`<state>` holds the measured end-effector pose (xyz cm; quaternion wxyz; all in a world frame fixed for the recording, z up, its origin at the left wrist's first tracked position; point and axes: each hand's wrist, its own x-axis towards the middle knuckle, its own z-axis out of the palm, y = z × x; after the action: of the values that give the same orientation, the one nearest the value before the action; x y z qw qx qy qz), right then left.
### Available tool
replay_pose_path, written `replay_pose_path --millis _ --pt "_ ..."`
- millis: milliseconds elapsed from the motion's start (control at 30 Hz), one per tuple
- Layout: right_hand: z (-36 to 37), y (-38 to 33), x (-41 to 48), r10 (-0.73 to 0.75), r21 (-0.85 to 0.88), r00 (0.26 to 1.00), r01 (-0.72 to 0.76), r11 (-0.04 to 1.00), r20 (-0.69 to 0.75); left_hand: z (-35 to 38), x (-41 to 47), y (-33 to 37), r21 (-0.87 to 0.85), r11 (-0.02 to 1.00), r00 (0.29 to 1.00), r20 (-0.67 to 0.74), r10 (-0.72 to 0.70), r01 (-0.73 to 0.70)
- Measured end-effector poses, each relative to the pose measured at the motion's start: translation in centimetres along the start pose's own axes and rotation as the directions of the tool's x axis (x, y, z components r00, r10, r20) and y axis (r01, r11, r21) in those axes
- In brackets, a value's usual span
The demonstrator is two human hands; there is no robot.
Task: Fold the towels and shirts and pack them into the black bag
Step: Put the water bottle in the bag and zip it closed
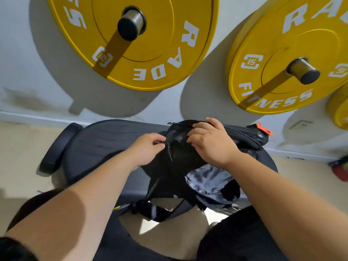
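Gym wall (22, 53), painted white, fills the background, with yellow weight plates hung on steel pegs: one at the upper left (154, 34), one at the upper right (282, 44), and the edge of a third (340, 110) at the far right

Left thumb and forefinger (160, 137) are pressed together, pinching a small black zip pull (168, 146) on the upper left side of the black bag (180, 162); the other fingers of the left hand (145, 151) are curled in behind them. The right hand (212, 142) lies on top of the bag, its fingers (195, 127) bent and close together, gripping the black fabric near the top edge

The bag sits on a dark padded bench (105, 136), toward its right end, close to the wall. Its mouth gapes on the near right side, under the right wrist, and a crumpled, shiny grey fabric (209, 181) shows inside; whether that is lining or a garment cannot be told. A ribbed black cloth (243, 132) lies across the bag's far right top, just beside an orange tab (263, 129). A black strap (150, 210) hangs off the bench's near edge

A round black pad (58, 147) ends the bench at the left. On the pale floor (18, 157), a red object (340, 172) is cut by the right edge. Both forearms cross the foreground and hide part of the bench
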<state>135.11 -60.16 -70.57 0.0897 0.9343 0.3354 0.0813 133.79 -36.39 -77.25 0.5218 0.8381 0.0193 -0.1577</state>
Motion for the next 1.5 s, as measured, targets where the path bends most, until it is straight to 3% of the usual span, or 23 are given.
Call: replay_pose_path --millis 267,500,633,867,1000,1133,1233,1367,1500 --pt "0.2 -1.8 -1.8 0.22 0.087 0.976 -0.219 0.972 0.004 0.5 0.0 0.0 0.09 0.989 0.985 -0.123 0.124 -0.113" --pt "0.5 -6.2 -1.2 0.361 0.013 0.93 -0.362 0.932 0.07 0.0 -0.4 0.2 -0.238 0.971 0.995 -0.095 0.004 -0.027" --pt "1.0 -8.0 0.6 0.409 0.135 0.907 -0.42 0.898 0.099 -0.2 -0.8 0.5 -0.299 0.953 0.997 -0.069 0.033 -0.052" --pt "1.6 -8.5 3.2 0.431 0.219 0.9 -0.409 0.886 -0.064 -0.5 -1.3 0.8 -0.2 0.972 0.992 -0.028 0.123 -0.126" --pt "1.6 -7.4 3.3 0.438 0.228 0.898 -0.418 0.879 -0.046 -1.5 -0.8 0.3 -0.326 0.941 0.995 0.004 0.099 -0.092" --pt "0.2 -6.4 3.5 0.447 0.288 0.89 -0.452 0.844 0.084 -1.3 -0.3 -0.8 -0.097 0.974 0.979 -0.004 0.205 -0.205" --pt "-1.3 -5.5 2.9 0.441 0.365 0.881 -0.473 0.802 0.172 0.1 -0.1 -0.9 0.048 0.935 0.935 0.06 0.349 -0.352" --pt "-3.2 -4.2 1.4 0.481 0.489 0.853 -0.513 0.705 0.201 1.2 0.7 0.9 -0.038 0.891 0.892 -0.036 0.451 -0.452" --pt "-5.0 -3.3 0.0 0.532 0.549 0.827 -0.534 0.642 0.181 2.6 1.4 2.5 -0.074 0.856 0.855 0.05 0.515 -0.511"
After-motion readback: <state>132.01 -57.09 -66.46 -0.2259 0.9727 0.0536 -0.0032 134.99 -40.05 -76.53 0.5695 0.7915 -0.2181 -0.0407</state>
